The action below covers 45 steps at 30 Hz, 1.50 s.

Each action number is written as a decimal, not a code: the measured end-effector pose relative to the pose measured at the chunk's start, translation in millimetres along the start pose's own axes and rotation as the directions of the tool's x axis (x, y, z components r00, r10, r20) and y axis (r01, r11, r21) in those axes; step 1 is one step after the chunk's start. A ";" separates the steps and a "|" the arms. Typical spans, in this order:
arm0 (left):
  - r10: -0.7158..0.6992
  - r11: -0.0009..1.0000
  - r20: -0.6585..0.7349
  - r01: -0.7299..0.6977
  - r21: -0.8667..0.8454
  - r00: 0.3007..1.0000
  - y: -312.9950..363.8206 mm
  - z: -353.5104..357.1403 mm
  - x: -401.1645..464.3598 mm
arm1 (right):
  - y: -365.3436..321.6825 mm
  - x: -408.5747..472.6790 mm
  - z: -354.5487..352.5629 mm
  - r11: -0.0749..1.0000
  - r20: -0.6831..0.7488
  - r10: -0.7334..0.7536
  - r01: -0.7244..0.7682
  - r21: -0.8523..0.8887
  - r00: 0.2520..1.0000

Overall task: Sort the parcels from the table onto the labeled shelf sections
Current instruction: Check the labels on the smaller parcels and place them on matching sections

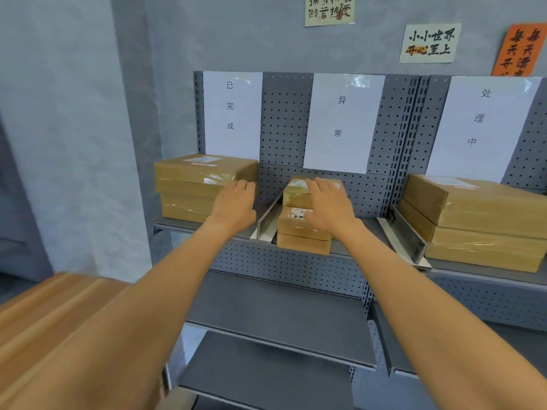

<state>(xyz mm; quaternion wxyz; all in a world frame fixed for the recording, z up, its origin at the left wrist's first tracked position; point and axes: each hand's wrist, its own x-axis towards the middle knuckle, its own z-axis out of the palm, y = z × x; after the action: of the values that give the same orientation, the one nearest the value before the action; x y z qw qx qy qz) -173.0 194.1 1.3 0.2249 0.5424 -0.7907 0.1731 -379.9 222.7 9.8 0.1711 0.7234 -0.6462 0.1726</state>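
On the top shelf (189, 227), middle section under the 异常 sign (343, 122), your right hand (330, 207) lies flat on the top parcel (296, 192) of a three-high stack, fingers straight and together. Your left hand (235, 204) hovers just beside the left stack (189, 187) under the 已完成 sign (232, 113), fingers loosely curled, holding nothing; can't tell if they touch it. Metal dividers (268, 220) split the sections. Three bigger parcels (479, 223) sit at the shelf's right end under the 处理中 sign (485, 125). Wooden table (44, 315) corner at lower left.

3 brown parcel stacks (305, 220) (taped), shelved (296, 294)
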 end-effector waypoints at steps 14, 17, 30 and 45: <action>-0.282 0.940 0.002 0.275 0.203 0.960 -109.5 -66.3 -130.1 | -164.5 -10.5 2.7 0.926 -0.049 -0.338 0.341 0.165 0.940; -0.361 0.905 0.014 0.346 0.248 0.933 -140.5 -77.2 -160.8 | -206.7 -12.1 6.6 0.897 -0.037 -0.396 0.395 0.200 0.918; -0.615 0.720 0.007 0.558 0.412 0.789 -297.8 -115.6 -305.7 | -426.9 -21.2 37.9 0.720 -0.044 -0.645 0.626 0.299 0.763; -0.829 0.508 0.004 0.750 0.425 0.559 -424.7 -117.4 -472.7 | -642.1 -72.1 89.3 0.505 -0.046 -0.830 0.785 0.359 0.556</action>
<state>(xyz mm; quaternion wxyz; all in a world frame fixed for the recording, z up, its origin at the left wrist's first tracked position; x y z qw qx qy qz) 390.8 474.2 -144.5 0.0872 0.8905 -0.4235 0.1412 253.3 312.0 -118.6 0.0617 0.9682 -0.2031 0.1327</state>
